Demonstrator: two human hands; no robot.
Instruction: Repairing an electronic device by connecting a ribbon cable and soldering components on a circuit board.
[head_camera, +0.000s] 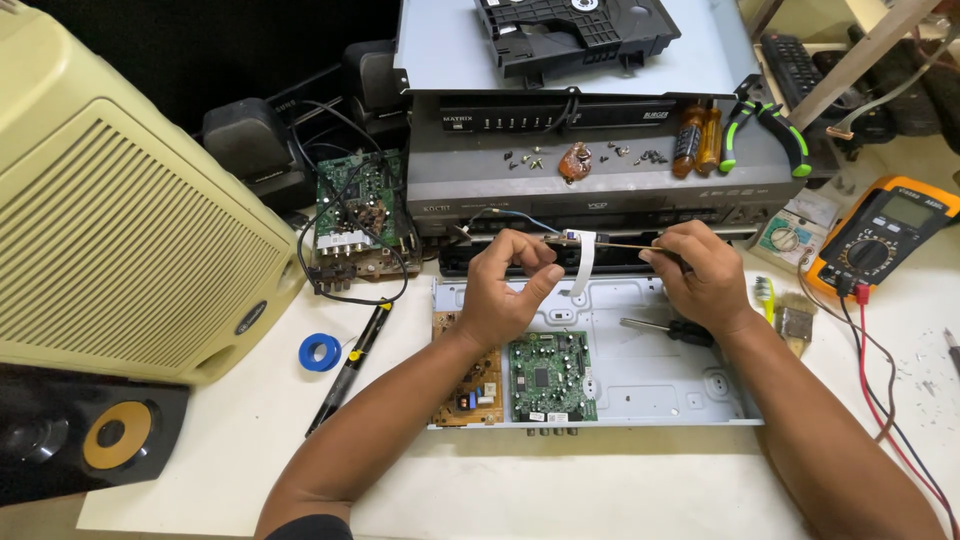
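We pinch the white ribbon cable (583, 262) at frame centre with our left hand (505, 285) so it stays put, while our right hand (700, 275) clasps a thin tool (620, 245) whose tip meets its upper end, above the opened chassis (650, 360).

We worked at an electronics repair bench: multimeter (885, 238), soldering iron (348, 366), loose circuit boards (360, 213), stacked players (600, 150), and speakers (120, 200) crowded it.

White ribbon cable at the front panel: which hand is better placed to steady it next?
Probably the left hand: its fingertips are already pinched right beside the white ribbon cable. The right hand is occupied gripping a thin tool pointed at the cable's top end.
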